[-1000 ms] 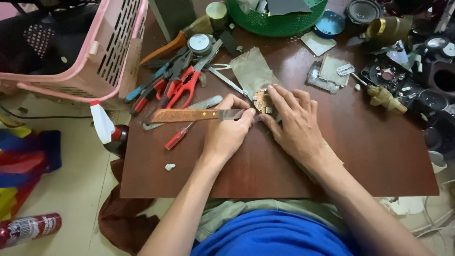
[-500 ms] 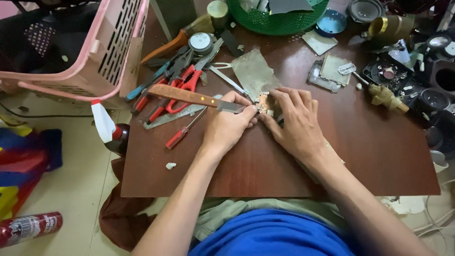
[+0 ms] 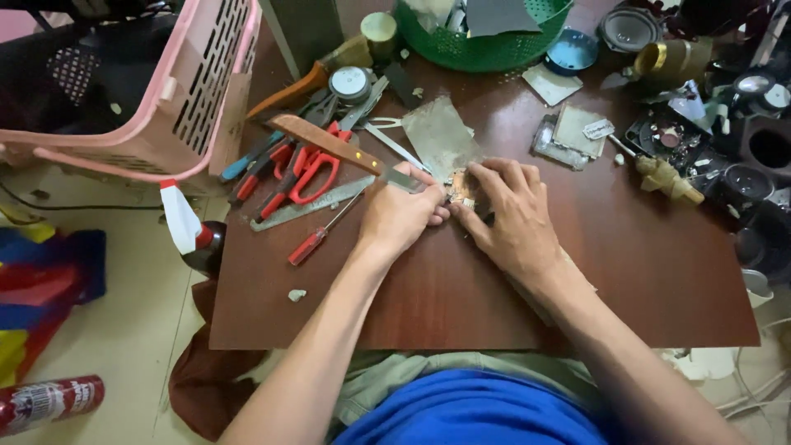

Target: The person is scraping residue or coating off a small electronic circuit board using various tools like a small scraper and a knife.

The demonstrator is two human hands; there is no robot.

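Left hand (image 3: 401, 216): gripping a knife (image 3: 346, 150) near the blade, its wooden handle angling up and away to the left.
Right hand (image 3: 512, 221): lying flat with fingers spread, pressing down a small brownish piece (image 3: 463, 188) on the table (image 3: 643, 272).
Piece: sitting between the two hands, mostly covered; it may be a scrap of board, hard to tell.
Progress: the blade is meeting the piece now; it is looking intact, so the cutting or scraping seems barely begun.
Beyond the left hand: red scissors (image 3: 309, 169), a red screwdriver (image 3: 317, 237).
Above the hands: a grey sheet (image 3: 441, 136).
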